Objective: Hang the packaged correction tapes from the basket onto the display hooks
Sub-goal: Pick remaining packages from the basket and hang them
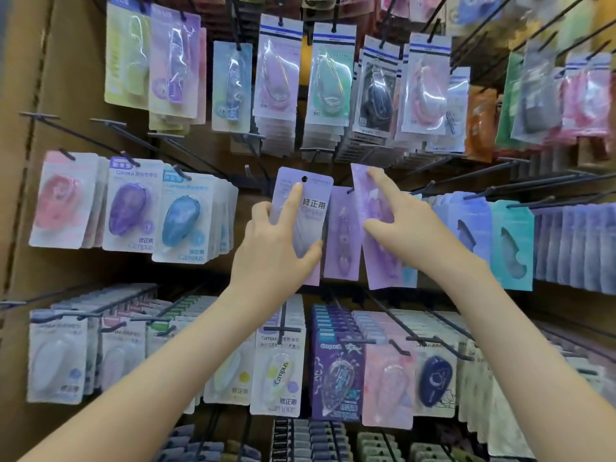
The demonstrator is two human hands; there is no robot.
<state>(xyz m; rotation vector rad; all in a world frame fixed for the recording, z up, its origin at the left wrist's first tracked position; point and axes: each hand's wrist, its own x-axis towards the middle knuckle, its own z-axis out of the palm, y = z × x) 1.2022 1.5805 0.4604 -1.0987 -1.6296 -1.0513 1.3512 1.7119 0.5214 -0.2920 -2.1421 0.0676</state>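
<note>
My left hand (278,241) grips a lilac packaged correction tape (311,195) upright in front of the middle row, forefinger stretched up beside its round hang hole, thumb across the lower front. My right hand (403,221) pinches a second lilac pack (366,186), tilted left, with forefinger on its top and thumb on its front. Between the two packs another lilac pack (343,235) hangs on a black display hook (350,190). The basket is out of view.
Rows of black hooks carry many carded correction tapes: pink, purple and blue packs (181,218) at middle left, teal packs (511,245) at right, more above and below. Bare hooks (110,126) jut out at upper left. A brown cardboard panel (36,95) closes the left side.
</note>
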